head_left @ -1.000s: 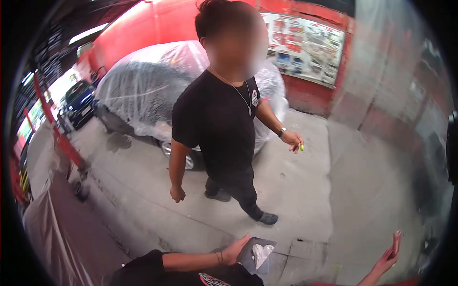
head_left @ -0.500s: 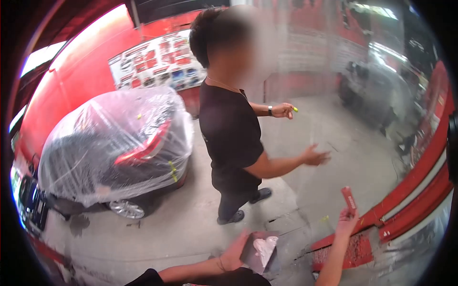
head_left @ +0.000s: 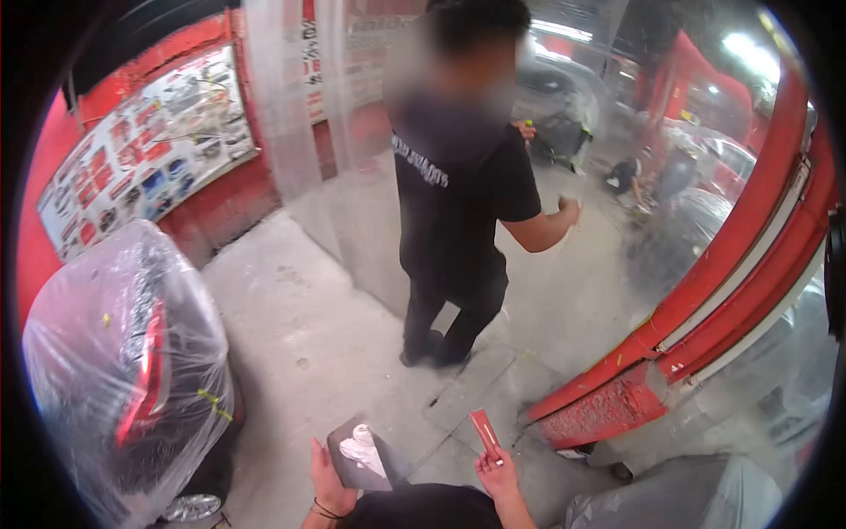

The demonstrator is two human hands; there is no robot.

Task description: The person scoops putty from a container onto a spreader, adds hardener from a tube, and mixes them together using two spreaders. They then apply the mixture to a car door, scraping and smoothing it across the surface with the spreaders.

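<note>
At the bottom centre my left hand (head_left: 330, 480) holds a dark flat board (head_left: 345, 465) by its left side, with the thumb pointing up. A whitish-pink lump of paste (head_left: 361, 448) lies on that board. To the right, my right hand (head_left: 498, 474) grips the lower end of a flat red strip-shaped tool (head_left: 484, 430), which points up and slightly left. Some small light lettering or marking shows on the tool. Board and tool are apart, on either side of my dark shirt.
A person in black (head_left: 454, 203) stands ahead, back turned, beside hanging clear plastic (head_left: 339, 203). A plastic-wrapped car (head_left: 132, 370) is at left, a poster board (head_left: 150, 145) behind it. Red metal beams (head_left: 705, 300) run along the right. Covered vehicles stand beyond.
The view has swung to the right. The person in black has turned away and moved farther along the plastic. My right hand with the red tool now appears closer to the board.
</note>
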